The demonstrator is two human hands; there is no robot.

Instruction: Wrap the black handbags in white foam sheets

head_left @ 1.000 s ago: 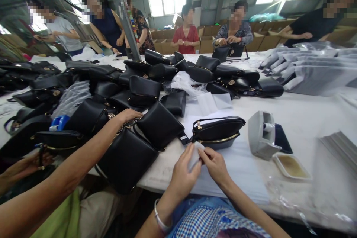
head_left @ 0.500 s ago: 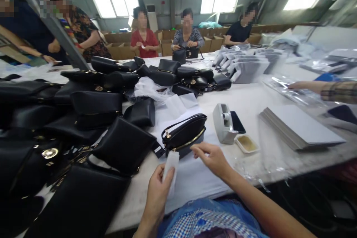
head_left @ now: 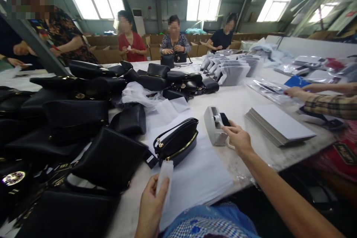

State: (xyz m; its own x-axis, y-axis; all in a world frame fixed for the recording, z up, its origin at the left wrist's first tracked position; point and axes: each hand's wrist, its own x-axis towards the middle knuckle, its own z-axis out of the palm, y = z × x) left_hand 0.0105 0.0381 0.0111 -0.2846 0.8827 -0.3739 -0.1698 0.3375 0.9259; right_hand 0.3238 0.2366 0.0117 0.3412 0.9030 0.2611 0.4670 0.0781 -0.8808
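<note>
My left hand (head_left: 154, 195) grips a folded strip of thin white packing sheet (head_left: 165, 178) between thumb and fingers, close to me. Just beyond it a black handbag (head_left: 178, 139) with gold zips and a strap stands on a stack of white sheets (head_left: 206, 171). To the right is a grey tape dispenser (head_left: 216, 130). My right hand (head_left: 238, 135) reaches to its front, thumb and fingertips pinched on what looks like the tape's end. A phone and a small dish behind that hand are mostly hidden.
Many black handbags (head_left: 75, 119) fill the table's left side, beside crumpled white wrapping (head_left: 139, 95). A stack of grey-white boards (head_left: 281, 122) lies at right, where a co-worker's hands (head_left: 298, 92) touch clear plastic bags (head_left: 267, 87). Other people work across the table.
My right hand has moved from beside the handbag to the tape dispenser on the right. My left hand still holds the folded white sheet. The view has swung to the right.
</note>
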